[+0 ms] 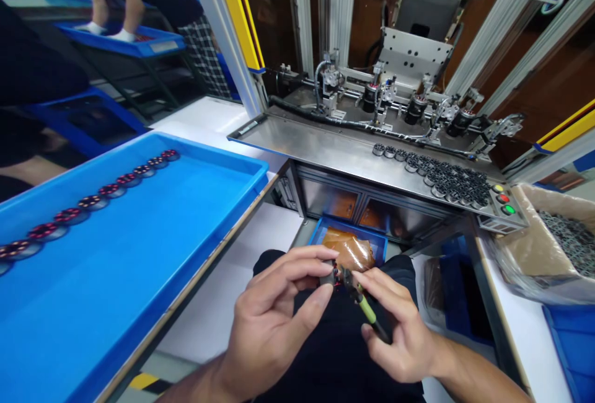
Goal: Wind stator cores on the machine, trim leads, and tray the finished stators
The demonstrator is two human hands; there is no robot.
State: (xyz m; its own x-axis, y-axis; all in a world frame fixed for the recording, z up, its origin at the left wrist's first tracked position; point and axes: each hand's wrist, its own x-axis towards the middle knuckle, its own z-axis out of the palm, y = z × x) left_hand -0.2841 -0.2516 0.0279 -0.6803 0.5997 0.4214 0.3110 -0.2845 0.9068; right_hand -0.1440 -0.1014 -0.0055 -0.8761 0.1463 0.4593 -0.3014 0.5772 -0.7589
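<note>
My left hand [274, 310] pinches a small round wound part [331, 276] between thumb and fingers, held over my lap. My right hand [400, 328] grips a small cutter with green handles [367, 309]; its jaws touch the part at the right side. Both hands are close together, low in the middle of the view. Most of the part is hidden by my fingers.
A big blue tray [139, 254] at the left holds a row of wound parts [93, 202]. A steel machine shelf [325, 149] carries several dark round parts [446, 177] and push buttons [504, 199]. A lined box [553, 248] stands at the right. Another person stands far left.
</note>
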